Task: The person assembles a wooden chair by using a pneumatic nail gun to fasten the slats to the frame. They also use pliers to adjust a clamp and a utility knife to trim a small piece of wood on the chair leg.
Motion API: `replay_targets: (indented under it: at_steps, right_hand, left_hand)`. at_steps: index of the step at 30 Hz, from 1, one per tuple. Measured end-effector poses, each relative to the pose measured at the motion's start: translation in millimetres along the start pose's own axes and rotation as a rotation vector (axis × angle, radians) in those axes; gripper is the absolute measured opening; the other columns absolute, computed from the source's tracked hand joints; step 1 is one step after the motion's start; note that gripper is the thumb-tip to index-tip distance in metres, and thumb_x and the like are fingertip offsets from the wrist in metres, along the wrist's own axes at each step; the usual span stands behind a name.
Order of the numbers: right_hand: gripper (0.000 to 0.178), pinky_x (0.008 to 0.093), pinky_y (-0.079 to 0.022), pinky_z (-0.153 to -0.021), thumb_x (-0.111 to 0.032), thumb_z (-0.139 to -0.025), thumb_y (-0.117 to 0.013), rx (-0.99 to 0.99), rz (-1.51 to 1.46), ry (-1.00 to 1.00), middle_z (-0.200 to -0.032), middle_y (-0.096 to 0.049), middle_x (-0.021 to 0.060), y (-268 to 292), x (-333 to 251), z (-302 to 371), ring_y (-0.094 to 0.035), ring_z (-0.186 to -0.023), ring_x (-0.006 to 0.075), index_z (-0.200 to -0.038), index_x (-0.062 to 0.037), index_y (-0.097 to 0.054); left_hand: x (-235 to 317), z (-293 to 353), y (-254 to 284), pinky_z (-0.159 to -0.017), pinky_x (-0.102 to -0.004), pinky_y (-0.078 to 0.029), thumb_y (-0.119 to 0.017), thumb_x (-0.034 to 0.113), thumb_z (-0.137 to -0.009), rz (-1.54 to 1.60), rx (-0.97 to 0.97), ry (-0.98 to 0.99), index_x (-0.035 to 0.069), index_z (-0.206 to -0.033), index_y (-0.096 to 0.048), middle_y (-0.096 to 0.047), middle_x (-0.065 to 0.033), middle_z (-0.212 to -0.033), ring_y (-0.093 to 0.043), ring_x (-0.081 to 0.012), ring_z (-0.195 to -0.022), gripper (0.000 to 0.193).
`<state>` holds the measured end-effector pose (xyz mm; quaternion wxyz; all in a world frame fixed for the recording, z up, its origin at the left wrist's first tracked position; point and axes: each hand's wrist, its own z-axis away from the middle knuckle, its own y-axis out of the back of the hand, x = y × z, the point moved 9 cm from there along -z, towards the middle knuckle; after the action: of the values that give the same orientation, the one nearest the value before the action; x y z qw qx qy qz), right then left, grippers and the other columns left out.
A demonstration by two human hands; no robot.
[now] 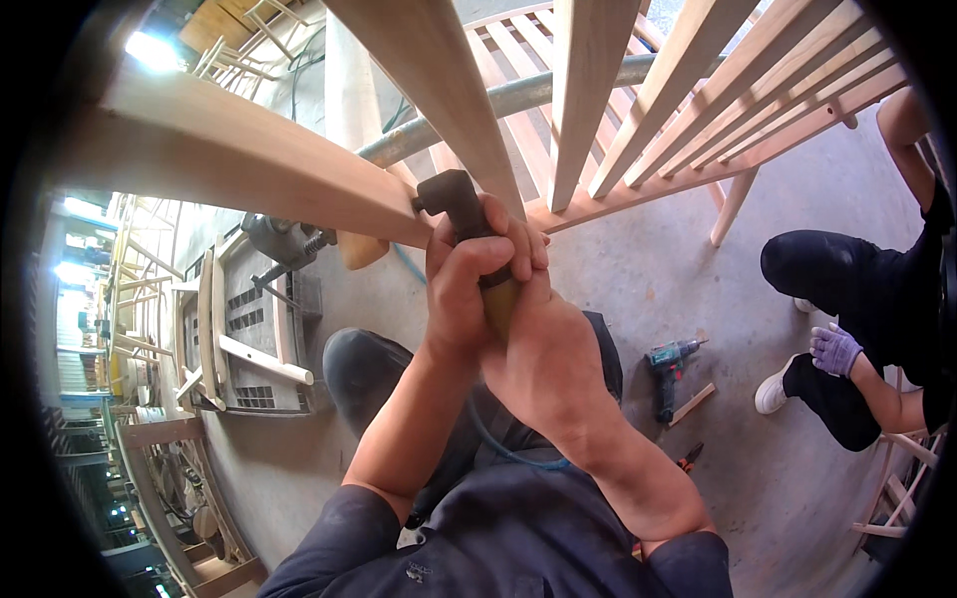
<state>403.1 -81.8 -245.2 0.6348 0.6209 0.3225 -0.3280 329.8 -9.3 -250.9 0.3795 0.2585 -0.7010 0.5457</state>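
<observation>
Far left: brown wooden frame [159,433] low down, then a grey slotted panel [264,334] with a pale round-ended wooden stick [267,361] lying across it. Dark grey metal clamp-like fixture [279,242] just above that.

Thick pale squared wooden bar [239,149] runs from upper left down to picture centre, its near end right at the tool.

Left hand [459,289]: closed around the black-headed, olive-bodied right-angle handheld tool [465,207], thumb across the front. Tool is at centre, above the lap. Long axis runs near upright in view, angled head at the top, body tapering down between the palms. Short nose on the head points left, square-ish to that axis, at the bar's end face side; can't tell if it's actually in contact.

Right hand [543,319]: also wrapped tight on the tool, pressed against the left. Fingers overlap, can't tell whose are whose near the top.

Thin blue hose [508,456] loops over the lap below; its joint to the tool is hidden.

Up and right: row of pale straight wooden slats [586,90] fanning up from a pale wooden rail [688,186], grey metal pipe [523,95] behind. Teal-and-black cordless drill [666,377] on the grey concrete floor [638,289], thin wood strip [693,404] beside it.

Far right: crouching co-worker in black [847,279], one lavender glove [835,350] showing
</observation>
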Motion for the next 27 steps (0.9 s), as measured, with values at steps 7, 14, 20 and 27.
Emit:
replay_targets:
  at_steps: [7,14,20,27]
  right_hand:
    - [0.053,0.0521,-0.059,-0.074,-0.008,-0.082,-0.075,0.004,-0.010,0.009,-0.094,-0.069,0.0279,1.6,0.5,-1.4,-0.071,-0.087,0.0462,-0.122,0.0082,-0.045]
    - [0.049,0.0492,-0.060,-0.076,-0.010,-0.082,-0.078,-0.004,0.010,0.018,-0.098,-0.069,0.0252,1.3,-0.3,-1.1,-0.072,-0.089,0.0430,-0.117,0.0072,-0.048]
    - [0.050,0.0487,-0.060,-0.076,-0.011,-0.082,-0.078,-0.020,0.020,0.012,-0.097,-0.069,0.0244,-0.7,0.1,-0.8,-0.072,-0.088,0.0423,-0.117,0.0074,-0.047]
    - [0.051,0.0487,-0.060,-0.076,-0.010,-0.082,-0.078,-0.013,0.020,0.019,-0.100,-0.069,0.0242,-2.1,-0.4,1.7,-0.071,-0.088,0.0422,-0.117,0.0071,-0.046]
  left_hand:
    - [-3.1,-0.4,3.5,-0.096,-0.0414,-0.049,-0.056,0.010,-0.078,-0.002,0.004,0.000,0.006,-0.095,-0.052,-0.057,-0.0102,-0.068,-0.061,-0.0247,-0.078,0.018]
    - [-2.5,-0.3,3.3,-0.097,-0.0418,-0.048,-0.056,0.011,-0.078,0.012,0.011,0.000,0.005,-0.096,-0.053,-0.057,-0.0095,-0.067,-0.061,-0.0244,-0.078,0.019]
    - [-3.2,-0.2,2.9,-0.097,-0.0418,-0.048,-0.056,0.011,-0.078,0.011,-0.001,0.010,0.006,-0.096,-0.053,-0.056,-0.0084,-0.067,-0.060,-0.0242,-0.079,0.019]
    - [-4.0,2.5,3.1,-0.097,-0.0420,-0.048,-0.056,0.012,-0.078,0.033,0.016,0.031,0.006,-0.096,-0.054,-0.055,-0.0077,-0.067,-0.060,-0.0239,-0.078,0.019]
